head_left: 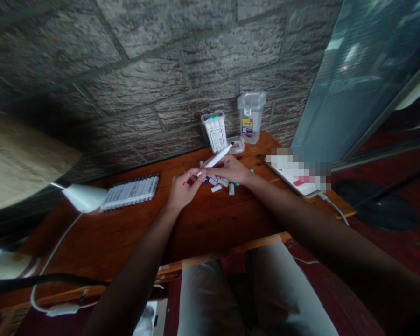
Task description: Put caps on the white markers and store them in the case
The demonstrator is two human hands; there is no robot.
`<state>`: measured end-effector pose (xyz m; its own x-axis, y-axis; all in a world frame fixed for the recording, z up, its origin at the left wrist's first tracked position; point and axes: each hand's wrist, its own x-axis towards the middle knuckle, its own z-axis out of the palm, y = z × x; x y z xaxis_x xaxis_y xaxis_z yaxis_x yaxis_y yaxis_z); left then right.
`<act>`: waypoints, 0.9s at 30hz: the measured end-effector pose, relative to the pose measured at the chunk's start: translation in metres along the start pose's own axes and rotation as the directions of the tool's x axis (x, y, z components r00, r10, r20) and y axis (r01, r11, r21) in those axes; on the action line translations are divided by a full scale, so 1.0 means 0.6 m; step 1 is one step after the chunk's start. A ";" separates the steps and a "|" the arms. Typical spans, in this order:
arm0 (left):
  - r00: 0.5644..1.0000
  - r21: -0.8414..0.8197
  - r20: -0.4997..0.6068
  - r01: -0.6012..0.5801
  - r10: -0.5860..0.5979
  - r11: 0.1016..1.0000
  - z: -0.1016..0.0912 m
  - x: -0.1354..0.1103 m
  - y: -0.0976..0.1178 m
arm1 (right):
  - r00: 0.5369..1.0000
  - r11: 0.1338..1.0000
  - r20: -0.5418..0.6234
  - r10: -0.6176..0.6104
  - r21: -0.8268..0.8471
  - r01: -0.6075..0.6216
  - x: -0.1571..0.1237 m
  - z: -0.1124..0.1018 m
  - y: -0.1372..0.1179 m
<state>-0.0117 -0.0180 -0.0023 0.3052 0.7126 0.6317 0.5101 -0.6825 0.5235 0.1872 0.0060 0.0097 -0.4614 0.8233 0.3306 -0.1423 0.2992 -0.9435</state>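
Observation:
A white marker (pixel 217 157) with a dark upper tip slants up and to the right between my hands, above the wooden table (pixel 210 233). My left hand (pixel 184 187), with pink marks on its skin, is closed on the marker's lower end. The fingers of my right hand (pixel 233 169) are wrapped round the marker from the right. Below my hands lies a loose heap of small marker caps (pixel 223 182), mostly white with coloured ends, partly hidden by my fingers.
Several white markers (pixel 131 192) lie in a row at left, beside a white lamp (pixel 86 198). A box of markers (pixel 215 132) and a clear plastic case (pixel 252 119) stand by the stone wall (pixel 154 88). A tablet (pixel 294 175) with a cable lies at right.

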 end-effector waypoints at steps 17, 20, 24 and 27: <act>1.000 -0.023 0.024 -0.019 0.020 1.000 0.001 -0.002 0.005 | 0.998 0.998 0.056 0.022 0.060 -0.025 0.000 0.000 0.007; 1.000 -0.005 0.026 -0.013 0.014 1.000 0.002 -0.002 0.004 | 0.997 0.998 0.071 0.033 0.048 -0.037 -0.001 0.001 0.003; 0.999 0.007 0.033 0.000 0.000 1.000 0.001 -0.002 -0.001 | 0.998 0.998 0.032 0.056 0.001 -0.056 -0.001 0.005 -0.002; 0.999 -0.021 0.032 0.013 -0.012 1.000 0.000 -0.002 -0.003 | 0.997 0.997 -0.006 0.073 -0.012 -0.073 -0.001 0.008 -0.005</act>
<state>-0.0130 -0.0178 -0.0038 0.3243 0.7259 0.6066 0.4974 -0.6763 0.5434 0.1835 0.0023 0.0120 -0.4657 0.8456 0.2610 -0.0981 0.2438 -0.9648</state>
